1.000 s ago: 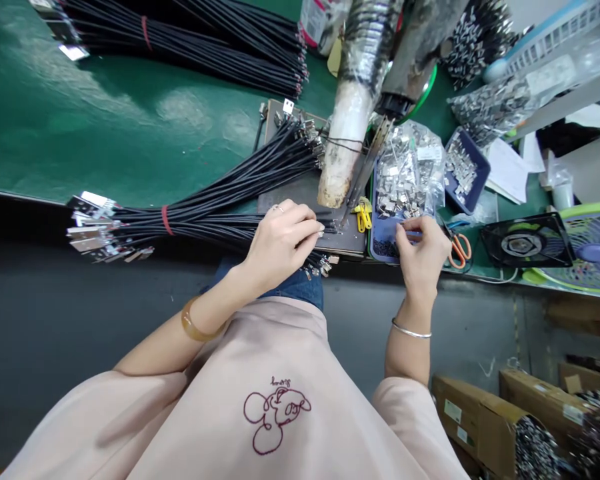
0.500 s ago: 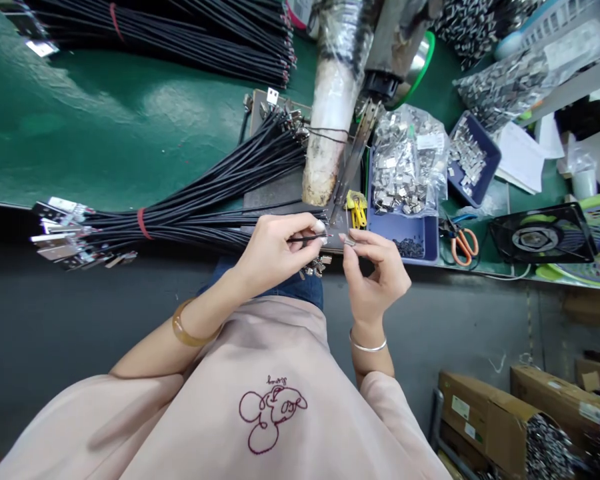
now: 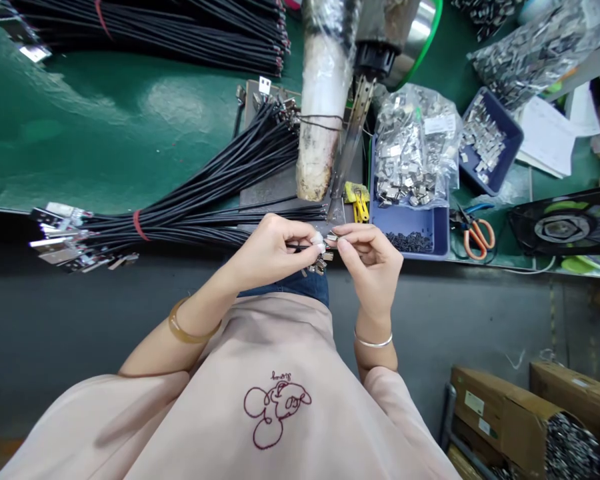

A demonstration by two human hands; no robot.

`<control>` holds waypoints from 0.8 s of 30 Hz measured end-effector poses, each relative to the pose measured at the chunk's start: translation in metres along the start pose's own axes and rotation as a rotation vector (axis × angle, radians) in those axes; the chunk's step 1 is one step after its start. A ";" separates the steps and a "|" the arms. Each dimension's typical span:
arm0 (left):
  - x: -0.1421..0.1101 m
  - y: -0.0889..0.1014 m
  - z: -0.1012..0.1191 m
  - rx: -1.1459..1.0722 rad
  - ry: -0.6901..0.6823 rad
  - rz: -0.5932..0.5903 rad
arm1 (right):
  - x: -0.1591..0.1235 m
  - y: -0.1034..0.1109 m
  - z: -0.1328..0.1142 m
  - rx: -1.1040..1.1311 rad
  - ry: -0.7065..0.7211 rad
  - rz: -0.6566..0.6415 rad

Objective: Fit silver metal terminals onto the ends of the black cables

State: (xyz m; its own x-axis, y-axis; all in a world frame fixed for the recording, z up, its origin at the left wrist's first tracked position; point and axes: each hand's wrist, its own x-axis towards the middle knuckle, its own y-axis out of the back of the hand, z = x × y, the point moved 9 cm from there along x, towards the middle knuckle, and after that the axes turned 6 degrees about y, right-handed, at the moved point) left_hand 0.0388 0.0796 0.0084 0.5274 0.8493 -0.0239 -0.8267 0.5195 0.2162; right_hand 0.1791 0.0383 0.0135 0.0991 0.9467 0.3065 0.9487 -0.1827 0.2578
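Note:
Pinched closed, my left hand [image 3: 275, 252] holds the end of a black cable, which is mostly hidden by the fingers; white covering shows at the fingertips. My right hand [image 3: 373, 260] pinches a small silver metal connector [image 3: 332, 237] between thumb and fingers, right at the cable's end. Whether the two parts touch, I cannot tell. To the left lies a bundle of black cables [image 3: 195, 190] tied with a red band [image 3: 140, 225], silver plugs at its far end. Behind my fingertips a soldering iron [image 3: 350, 147] points down beside a thick white wrapped cylinder [image 3: 320, 120].
A blue tray [image 3: 443, 233] holds small black parts and a plastic bag of metal connectors [image 3: 415, 147]. A smaller tray [image 3: 510, 143], orange-handled pliers [image 3: 477, 239], a black fan [image 3: 565, 223] and a yellow clip [image 3: 361, 203] stand right. More cables [image 3: 180, 33] lie at the back left.
My right hand has moved left with the connector, bringing it up to the cable end in my left hand. The view has shifted slightly.

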 end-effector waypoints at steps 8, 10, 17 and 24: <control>0.001 0.001 -0.010 -0.188 0.129 -0.029 | -0.002 0.007 -0.011 -0.053 0.117 0.099; 0.002 0.002 -0.011 -0.210 0.130 -0.002 | -0.007 0.010 -0.030 -0.184 0.280 0.161; 0.002 0.004 -0.011 -0.256 0.110 0.099 | -0.016 0.001 -0.046 -0.362 0.491 0.161; 0.004 0.010 -0.013 -0.267 0.126 0.190 | -0.007 0.002 -0.027 -0.269 0.363 0.123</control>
State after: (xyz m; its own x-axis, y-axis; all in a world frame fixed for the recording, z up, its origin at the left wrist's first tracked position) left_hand 0.0303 0.0898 -0.0022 0.3447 0.9294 -0.1320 -0.9386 0.3433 -0.0339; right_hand 0.1718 0.0245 0.0366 0.0493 0.7683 0.6382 0.8201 -0.3959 0.4132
